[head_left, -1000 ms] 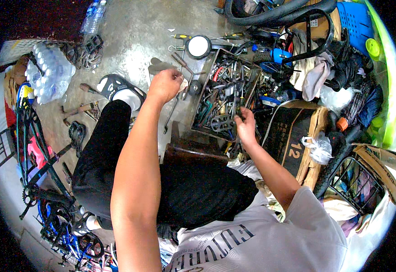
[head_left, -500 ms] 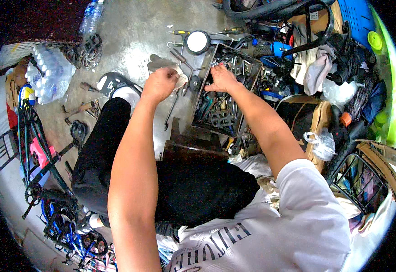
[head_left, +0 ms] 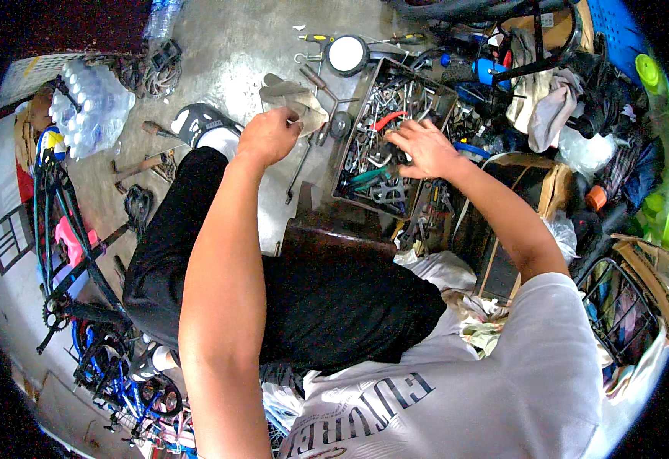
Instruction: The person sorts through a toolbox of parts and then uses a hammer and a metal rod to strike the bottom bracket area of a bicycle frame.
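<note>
Presently my right hand (head_left: 426, 151) hovers, fingers spread, over the toolbox (head_left: 361, 203); left hand (head_left: 271, 138) curled by a pale flat piece (head_left: 309, 107), pinch uncertain.

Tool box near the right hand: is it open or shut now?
Open: no lid covers the tool box, and jumbled tools show inside.

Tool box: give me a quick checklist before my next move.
1. Tool box open at the top: ok, tools show inside.
2. Right hand over the box: ok, fingers spread.
3. Right fingertips clear of the tools: cannot tell.
4. Red tool in sight: ok, beside the right fingers.
5. Left hand empty: cannot tell, fingers curled by a beige sheet.
6. Floor left of the box clear: not ok, tools lie there.
</note>
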